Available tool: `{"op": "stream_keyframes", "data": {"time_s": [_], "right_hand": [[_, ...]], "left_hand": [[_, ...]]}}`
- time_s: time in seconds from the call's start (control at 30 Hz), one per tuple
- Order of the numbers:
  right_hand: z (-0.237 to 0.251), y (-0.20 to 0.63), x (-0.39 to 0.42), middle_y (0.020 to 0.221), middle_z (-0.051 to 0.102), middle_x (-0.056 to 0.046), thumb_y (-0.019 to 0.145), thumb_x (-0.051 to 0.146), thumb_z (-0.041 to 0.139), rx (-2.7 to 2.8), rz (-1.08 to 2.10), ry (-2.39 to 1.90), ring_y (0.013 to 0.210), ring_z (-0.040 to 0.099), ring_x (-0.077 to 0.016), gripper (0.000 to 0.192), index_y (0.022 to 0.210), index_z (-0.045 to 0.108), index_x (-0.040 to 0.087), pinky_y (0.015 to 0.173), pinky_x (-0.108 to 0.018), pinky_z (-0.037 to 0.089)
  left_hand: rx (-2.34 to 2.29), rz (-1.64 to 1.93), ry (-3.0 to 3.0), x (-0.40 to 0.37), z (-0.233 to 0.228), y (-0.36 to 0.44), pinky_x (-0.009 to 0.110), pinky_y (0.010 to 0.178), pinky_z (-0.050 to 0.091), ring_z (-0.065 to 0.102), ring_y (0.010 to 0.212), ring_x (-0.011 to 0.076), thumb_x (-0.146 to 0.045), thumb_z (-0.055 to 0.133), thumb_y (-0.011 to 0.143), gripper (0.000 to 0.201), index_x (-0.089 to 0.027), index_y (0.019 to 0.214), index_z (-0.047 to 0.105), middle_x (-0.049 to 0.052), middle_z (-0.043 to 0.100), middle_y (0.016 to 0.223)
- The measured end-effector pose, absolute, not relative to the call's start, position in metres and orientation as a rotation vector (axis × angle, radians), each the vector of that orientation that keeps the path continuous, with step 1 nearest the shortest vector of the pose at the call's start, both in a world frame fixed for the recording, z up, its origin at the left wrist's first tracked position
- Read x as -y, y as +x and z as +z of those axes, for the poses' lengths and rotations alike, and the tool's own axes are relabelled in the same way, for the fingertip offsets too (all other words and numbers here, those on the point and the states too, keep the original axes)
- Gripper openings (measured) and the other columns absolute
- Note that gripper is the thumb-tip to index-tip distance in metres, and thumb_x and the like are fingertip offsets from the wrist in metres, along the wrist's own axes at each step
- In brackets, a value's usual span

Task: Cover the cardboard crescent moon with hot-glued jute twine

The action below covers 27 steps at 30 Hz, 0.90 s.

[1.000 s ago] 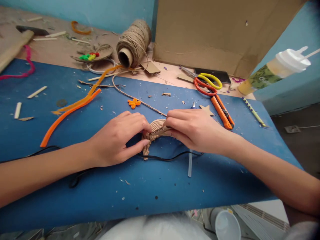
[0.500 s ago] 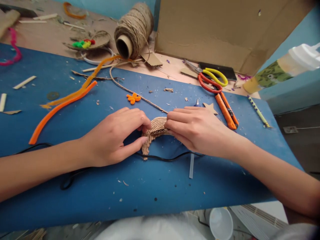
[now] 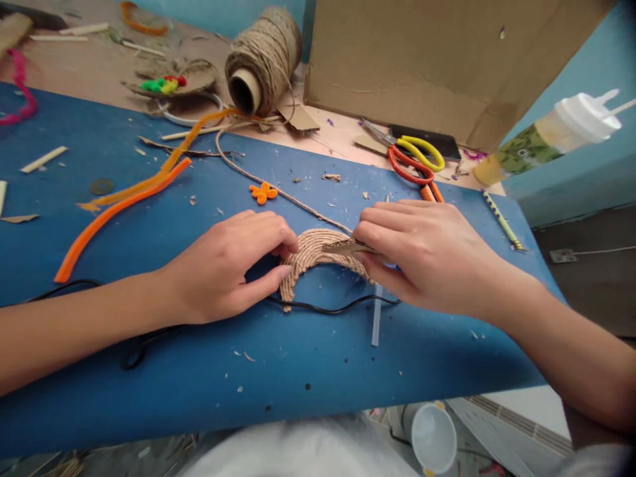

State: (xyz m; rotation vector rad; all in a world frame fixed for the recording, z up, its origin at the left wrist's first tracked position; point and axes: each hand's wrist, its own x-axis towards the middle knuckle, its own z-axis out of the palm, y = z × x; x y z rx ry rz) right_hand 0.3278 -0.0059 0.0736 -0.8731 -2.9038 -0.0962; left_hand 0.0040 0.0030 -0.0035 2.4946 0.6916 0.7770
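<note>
Fingers clamped on a cardboard strip [image 3: 344, 248], my right hand [image 3: 427, 255] seemingly presses the twine arch [image 3: 309, 253]; my left hand [image 3: 241, 265], fingers parted, should brace it.

Right hand [image 3: 422, 255] has shifted right along the twine arc [image 3: 311, 248] over the last half second, pulling the cardboard strip [image 3: 342, 248] with it. The strip's left end has come well clear of my left hand [image 3: 238, 265]. I now see far more of the arc, including its right end, plus a longer run of the twine strand [image 3: 318, 215]. Right hand now blocks the star cutout and most of the orange cutter [image 3: 432, 193]. Versus one second ago, hammer [image 3: 12, 32] mostly cropped.
</note>
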Motion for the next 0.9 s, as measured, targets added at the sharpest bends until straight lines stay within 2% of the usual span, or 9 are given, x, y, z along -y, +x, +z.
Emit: {"op": "stream_keyframes", "data": {"time_s": [0.13,0.27,0.6,0.9], "right_hand": [[0.073,0.326,0.007,0.098,0.075,-0.009,0.123,0.024,0.05,2.999,-0.065,-0.895,0.085,0.063,-0.024,0.025,0.103,0.066,0.021,0.081,-0.04,0.041],[0.068,0.326,0.005,0.095,0.074,-0.007,0.122,0.023,0.051,3.006,-0.091,-0.884,0.08,0.059,-0.0238,0.027,0.101,0.067,0.021,0.082,-0.04,0.041],[0.064,0.317,0.015,0.085,0.065,-0.004,0.118,0.01,0.055,3.022,-0.411,-0.735,0.076,0.053,-0.0251,0.029,0.096,0.072,0.019,0.081,-0.041,0.04],[0.078,0.34,0.009,0.091,0.069,-0.007,0.126,0.028,0.045,2.975,-0.221,-0.832,0.08,0.055,-0.0259,0.033,0.098,0.063,0.025,0.081,-0.045,0.04]], "left_hand": [[-0.699,0.722,2.496,-0.003,0.0,0.004,0.04,0.092,0.058,0.075,0.096,0.0245,-0.022,0.059,0.116,0.008,-0.024,0.118,0.066,0.006,0.079,0.107],[-0.702,0.716,2.476,-0.004,0.001,0.004,0.041,0.092,0.06,0.075,0.097,0.0251,-0.022,0.059,0.115,0.008,-0.024,0.118,0.067,0.007,0.08,0.108],[-0.691,0.728,2.492,-0.003,0.001,0.003,0.04,0.091,0.059,0.075,0.096,0.0247,-0.021,0.059,0.115,0.008,-0.024,0.118,0.066,0.006,0.079,0.108],[-0.725,0.695,2.427,-0.004,-0.002,0.004,0.041,0.092,0.058,0.074,0.096,0.026,-0.026,0.059,0.114,0.008,-0.025,0.114,0.067,0.006,0.079,0.106]]}}
